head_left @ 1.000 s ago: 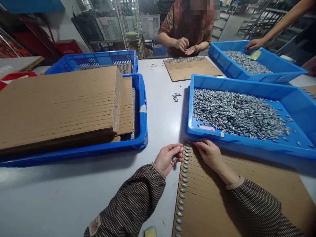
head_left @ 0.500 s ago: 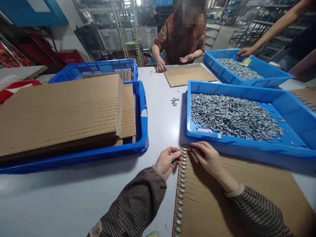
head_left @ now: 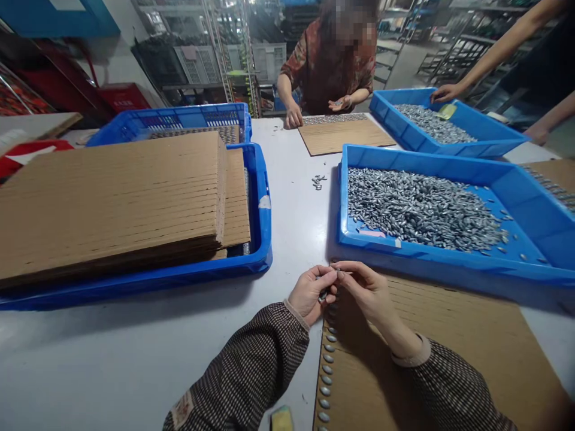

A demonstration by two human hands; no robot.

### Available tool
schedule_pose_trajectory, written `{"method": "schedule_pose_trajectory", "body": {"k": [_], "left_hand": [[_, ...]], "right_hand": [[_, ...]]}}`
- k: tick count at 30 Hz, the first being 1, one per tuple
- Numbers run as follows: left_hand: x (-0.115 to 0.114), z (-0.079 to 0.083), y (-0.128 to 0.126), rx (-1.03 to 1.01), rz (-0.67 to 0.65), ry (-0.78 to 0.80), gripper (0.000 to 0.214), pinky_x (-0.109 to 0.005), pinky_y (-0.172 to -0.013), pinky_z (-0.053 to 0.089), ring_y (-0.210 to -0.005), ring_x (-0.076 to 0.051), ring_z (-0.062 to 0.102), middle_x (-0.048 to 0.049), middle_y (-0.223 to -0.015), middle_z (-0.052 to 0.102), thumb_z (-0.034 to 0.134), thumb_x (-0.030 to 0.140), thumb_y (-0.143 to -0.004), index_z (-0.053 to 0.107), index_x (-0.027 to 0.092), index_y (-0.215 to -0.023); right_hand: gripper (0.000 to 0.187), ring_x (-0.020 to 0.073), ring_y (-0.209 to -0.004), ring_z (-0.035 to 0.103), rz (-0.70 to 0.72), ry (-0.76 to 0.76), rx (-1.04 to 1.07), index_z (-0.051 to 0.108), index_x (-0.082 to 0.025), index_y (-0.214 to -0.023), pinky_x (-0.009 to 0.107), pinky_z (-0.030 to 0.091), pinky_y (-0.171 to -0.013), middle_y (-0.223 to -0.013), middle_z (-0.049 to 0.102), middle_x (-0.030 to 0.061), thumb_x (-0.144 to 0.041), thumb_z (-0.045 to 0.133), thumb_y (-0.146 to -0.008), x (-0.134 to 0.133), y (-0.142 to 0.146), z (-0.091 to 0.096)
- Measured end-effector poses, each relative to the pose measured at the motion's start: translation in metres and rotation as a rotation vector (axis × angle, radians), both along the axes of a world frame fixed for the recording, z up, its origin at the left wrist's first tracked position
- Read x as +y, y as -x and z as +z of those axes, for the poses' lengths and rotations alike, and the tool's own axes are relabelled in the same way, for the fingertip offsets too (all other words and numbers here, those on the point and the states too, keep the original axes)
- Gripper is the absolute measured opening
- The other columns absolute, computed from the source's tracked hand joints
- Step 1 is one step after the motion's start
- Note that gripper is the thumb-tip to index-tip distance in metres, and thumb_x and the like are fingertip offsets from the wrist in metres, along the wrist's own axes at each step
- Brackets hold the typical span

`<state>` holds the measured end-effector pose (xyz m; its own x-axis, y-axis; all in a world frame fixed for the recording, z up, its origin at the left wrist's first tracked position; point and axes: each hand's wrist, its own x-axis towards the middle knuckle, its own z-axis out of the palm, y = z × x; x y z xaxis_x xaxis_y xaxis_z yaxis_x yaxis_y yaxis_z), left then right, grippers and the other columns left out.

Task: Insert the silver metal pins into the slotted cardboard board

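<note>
My left hand (head_left: 311, 293) is closed around a few small grey metal pieces (head_left: 323, 294), pointed at both ends like fishing sinkers. Its thumb and forefinger meet the fingertips of my right hand (head_left: 366, 293), which pinch one such piece that is mostly hidden. Both hands are over the far left corner of a slotted cardboard sheet (head_left: 453, 341). Along the sheet's left edge runs a row of the same grey pieces (head_left: 326, 369), set one per slot.
Beyond the sheet stands a blue tray (head_left: 453, 260) of loose grey pieces. At left, a blue crate (head_left: 263, 239) carries stacked cardboard sheets (head_left: 135, 191). Several loose pieces (head_left: 318, 182) lie mid-table. A co-worker (head_left: 335, 66) sits opposite; another person's hand (head_left: 444, 94) reaches a farther tray (head_left: 485, 146).
My right hand has moved left, from the sheet's far edge to my left hand's fingertips, so the two hands now touch. The camera view has shifted slightly.
</note>
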<state>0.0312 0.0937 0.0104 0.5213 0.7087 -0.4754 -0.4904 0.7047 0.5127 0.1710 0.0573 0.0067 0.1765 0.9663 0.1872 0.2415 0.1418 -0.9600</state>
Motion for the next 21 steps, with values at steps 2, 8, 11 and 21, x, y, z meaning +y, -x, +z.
{"method": "schedule_pose_trajectory", "body": {"k": [2, 8, 11, 21], "left_hand": [[0.002, 0.000, 0.001, 0.024, 0.018, 0.013, 0.028, -0.014, -0.041, 0.031, -0.053, -0.006, 0.052, -0.0021, -0.068, 0.060, 0.083, 0.024, -0.067, 0.062, 0.011, -0.079], [0.025, -0.002, 0.015, 0.110, 0.242, 0.097, 0.012, -0.024, -0.067, 0.056, -0.077, -0.015, 0.069, -0.0096, -0.090, 0.067, 0.054, 0.012, -0.083, 0.059, 0.013, -0.095], [0.028, -0.004, 0.017, 0.121, 0.257, 0.121, 0.019, -0.031, -0.079, 0.058, -0.083, -0.019, 0.071, -0.0139, -0.095, 0.068, 0.051, 0.006, -0.081, 0.057, 0.011, -0.098], [0.022, -0.008, 0.012, 0.128, 0.208, 0.104, 0.010, -0.025, -0.068, 0.059, -0.070, -0.015, 0.070, -0.0124, -0.089, 0.069, 0.055, 0.009, -0.085, 0.056, 0.012, -0.094]], "right_hand": [[0.019, 0.0186, -0.076, 0.068, -0.038, 0.015, -0.084, 0.067, -0.021, -0.098, 0.031, 0.057, -0.067, -0.092, 0.072, 0.0067, -0.036, 0.060, -0.090, -0.002, -0.007, -0.001], [0.018, 0.0197, -0.076, 0.065, -0.049, -0.017, -0.418, 0.069, -0.021, -0.089, 0.032, 0.053, -0.069, -0.086, 0.070, 0.0057, -0.036, 0.059, -0.089, 0.000, -0.050, -0.015], [0.018, 0.0206, -0.077, 0.065, 0.009, -0.026, -0.485, 0.069, -0.021, -0.090, 0.033, 0.053, -0.070, -0.087, 0.070, 0.0061, -0.035, 0.058, -0.091, 0.004, -0.056, -0.024], [0.017, 0.0201, -0.076, 0.063, 0.048, -0.148, -0.702, 0.065, -0.022, -0.089, 0.032, 0.052, -0.068, -0.083, 0.067, 0.0054, -0.027, 0.050, -0.095, 0.015, -0.044, -0.034]]}}
